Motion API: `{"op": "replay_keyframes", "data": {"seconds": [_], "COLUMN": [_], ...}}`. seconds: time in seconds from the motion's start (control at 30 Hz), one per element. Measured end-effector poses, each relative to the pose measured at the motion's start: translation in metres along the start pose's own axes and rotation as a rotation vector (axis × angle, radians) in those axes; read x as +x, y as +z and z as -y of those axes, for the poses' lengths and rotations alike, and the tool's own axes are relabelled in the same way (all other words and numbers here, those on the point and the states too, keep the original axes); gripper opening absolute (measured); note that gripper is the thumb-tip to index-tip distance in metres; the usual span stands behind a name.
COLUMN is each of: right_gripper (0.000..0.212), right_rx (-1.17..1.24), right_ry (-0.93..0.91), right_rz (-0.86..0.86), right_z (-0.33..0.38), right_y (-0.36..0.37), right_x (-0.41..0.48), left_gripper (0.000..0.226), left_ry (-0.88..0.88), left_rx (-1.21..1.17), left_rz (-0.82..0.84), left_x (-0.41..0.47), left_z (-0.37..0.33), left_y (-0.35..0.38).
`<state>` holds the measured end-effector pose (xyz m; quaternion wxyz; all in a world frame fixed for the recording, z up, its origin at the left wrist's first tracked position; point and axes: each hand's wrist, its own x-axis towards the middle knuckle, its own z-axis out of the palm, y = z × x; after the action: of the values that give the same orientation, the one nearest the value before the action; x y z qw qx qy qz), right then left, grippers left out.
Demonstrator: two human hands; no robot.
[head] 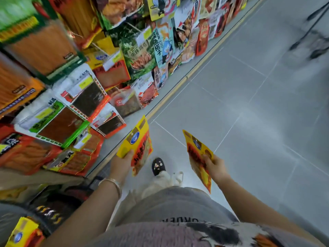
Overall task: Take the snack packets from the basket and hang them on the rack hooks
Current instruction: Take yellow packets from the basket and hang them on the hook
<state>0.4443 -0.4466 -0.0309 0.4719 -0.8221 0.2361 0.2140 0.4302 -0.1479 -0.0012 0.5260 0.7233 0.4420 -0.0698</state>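
While both hands are loaded, which step do you log? (Obs 1)

Carry-to-rack, by my reading. Left hand (122,164) grips one snack packet (138,141) by its lower corner, thumb across the front. Right hand (216,168) pinches a second packet (196,154) near its middle. Neither is on a hook yet. (Obs 2)

Where do they sit? (Obs 1)

Both are held out over the grey floor (249,104), in front of the body. The left one is near the low right end of the rack (44,179), apart from the goods hanging there. The right one is well apart from the rack, farther right. (Obs 2)

And the basket? (Obs 1)

Dark shape low left, too blurred to call. A spare packet (21,234) of the same kind lies there, so likely more to hang. (Obs 2)

Next move? (Obs 1)

My judgement only: find the hook with the same goods. Hung packets (102,57) with a like yellow top and blue badge show farther up the rack. Then lift one packet, line its top hole with the hook tip and slide it on, while the other hand keeps the second. No hole can be made out from here. (Obs 2)

Looks? (Obs 1)

Flat pouch. Yellow top with a blue oval badge, red-orange lower half with bold dark lettering. Both are tilted, tops leaning away from the body, and the right one is seen at a steeper slant. (Obs 2)
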Motion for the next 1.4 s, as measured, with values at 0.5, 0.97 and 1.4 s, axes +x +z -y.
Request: {"op": "replay_keyframes", "data": {"seconds": [0.5, 0.97, 1.4], "right_gripper": [0.019, 0.022, 0.02], "right_rx": [0.108, 0.337, 0.599], "right_ry": [-0.803, -1.331, -1.468], "right_rz": [-0.078, 0.242, 0.447], "right_z": [0.35, 0.611, 0.764], "right_y": [-0.009, -0.002, -0.008], "right_x": [0.114, 0.098, 0.033], "left_gripper": [0.012, 0.025, 0.018], "left_ry": [0.437, 0.756, 0.89], "left_rx": [-0.433, -0.715, -0.755], "left_rz": [-0.224, -0.589, -0.674], "left_x": [0.08, 0.031, 0.004], "left_z": [-0.259, -0.419, -0.487], "left_y": [-0.071, -0.151, -0.201]}}
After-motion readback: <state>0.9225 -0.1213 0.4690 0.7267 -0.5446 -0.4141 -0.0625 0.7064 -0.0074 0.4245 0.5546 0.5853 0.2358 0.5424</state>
